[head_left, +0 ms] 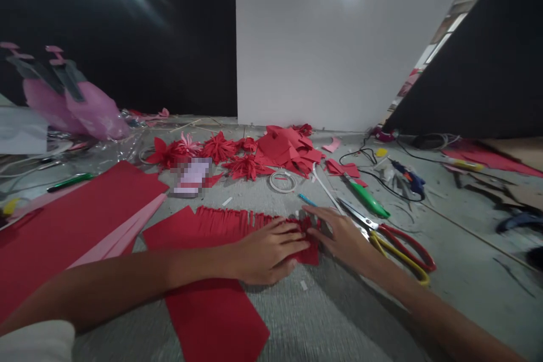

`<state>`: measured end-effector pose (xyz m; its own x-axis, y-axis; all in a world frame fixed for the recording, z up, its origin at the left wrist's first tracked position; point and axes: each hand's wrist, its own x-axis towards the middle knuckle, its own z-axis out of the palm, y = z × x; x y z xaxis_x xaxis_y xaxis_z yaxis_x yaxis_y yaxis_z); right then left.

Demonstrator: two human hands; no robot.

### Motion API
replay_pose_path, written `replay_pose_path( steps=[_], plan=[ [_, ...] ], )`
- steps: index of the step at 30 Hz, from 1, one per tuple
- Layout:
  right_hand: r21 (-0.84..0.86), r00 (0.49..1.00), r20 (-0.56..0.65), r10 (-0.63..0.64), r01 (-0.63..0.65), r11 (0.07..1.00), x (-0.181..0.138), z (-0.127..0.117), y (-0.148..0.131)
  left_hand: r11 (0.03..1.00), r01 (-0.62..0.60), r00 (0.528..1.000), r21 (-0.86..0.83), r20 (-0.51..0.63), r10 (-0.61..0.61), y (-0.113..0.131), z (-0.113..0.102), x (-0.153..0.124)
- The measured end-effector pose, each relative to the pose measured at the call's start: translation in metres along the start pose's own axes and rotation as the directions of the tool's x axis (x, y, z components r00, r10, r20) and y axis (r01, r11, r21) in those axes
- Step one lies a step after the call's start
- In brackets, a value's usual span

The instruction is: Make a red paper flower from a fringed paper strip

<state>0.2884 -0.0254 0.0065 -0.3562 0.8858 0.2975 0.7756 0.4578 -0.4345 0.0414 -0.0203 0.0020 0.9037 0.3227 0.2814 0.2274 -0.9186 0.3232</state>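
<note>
A strip of red paper point(224, 225) cut into a fringe along its far edge lies across the work surface in front of me. My left hand point(271, 251) rests over the strip, its fingers stretched out and pointing right. At the right end of the strip, where the fringe is bunched up, my right hand point(343, 236) has its thumb and fingers closed around the paper; the fingertips partly hide it. A plain red sheet point(218, 317) lies under my left forearm. Scissors point(394, 240) with one red and one yellow handle lie just right of my right hand.
Red paper flowers point(218, 147) and red cut pieces point(284, 147) are heaped at the back. A white tape ring point(283, 181), a green cutter point(367, 198) and a blue glue gun point(407, 178) with its cord lie around. Large red sheets point(85, 220) spread at left.
</note>
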Motion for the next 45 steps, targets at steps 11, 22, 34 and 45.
replay_pose_path(
  steps=[11,22,34,45],
  plan=[
    [0.123,0.996,-0.081,0.039,-0.028,0.992,-0.005,0.009,-0.006,1.000,-0.018,0.998,0.010,-0.060,0.018,0.000,0.001,0.001],
    [0.132,0.979,-0.199,0.039,-0.013,0.991,-0.011,0.010,-0.015,1.000,0.004,0.999,-0.015,-0.054,-0.005,0.004,-0.008,0.004],
    [0.069,0.952,-0.300,-0.064,0.088,0.994,-0.014,0.013,-0.022,0.997,0.061,0.998,-0.037,-0.029,-0.062,0.004,-0.011,0.003],
    [0.044,0.943,-0.300,-0.144,0.165,0.985,-0.013,0.003,-0.020,0.999,0.048,0.998,-0.027,-0.040,-0.049,0.002,-0.008,0.002]
  ],
)
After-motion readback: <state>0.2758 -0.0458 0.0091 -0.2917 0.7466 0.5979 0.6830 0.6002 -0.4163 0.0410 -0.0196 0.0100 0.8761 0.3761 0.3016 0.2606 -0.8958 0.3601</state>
